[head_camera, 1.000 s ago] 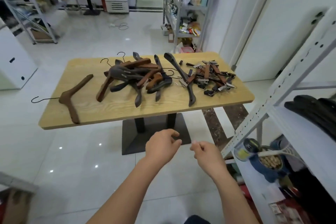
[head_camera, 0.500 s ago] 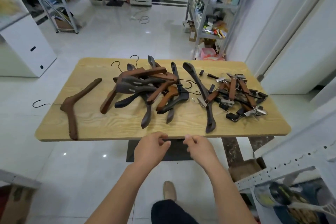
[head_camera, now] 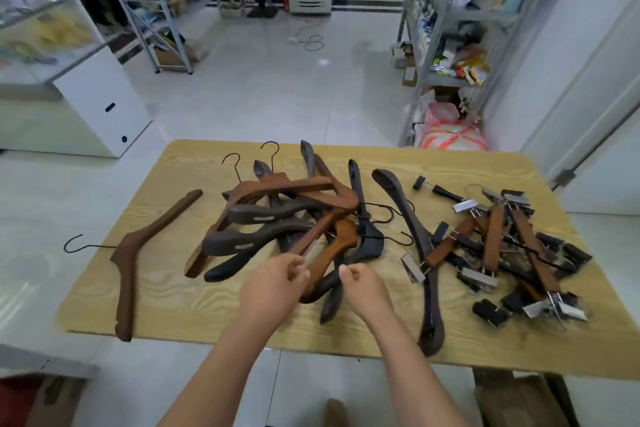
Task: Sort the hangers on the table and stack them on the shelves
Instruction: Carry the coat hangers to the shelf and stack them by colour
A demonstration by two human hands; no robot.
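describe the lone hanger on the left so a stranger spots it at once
On the light wooden table, look left of the tangled pile of hangers. One brown wooden hanger lies alone, touching no other, its black wire hook poking past the table's left edge.

Wooden hangers, wood-grain table.
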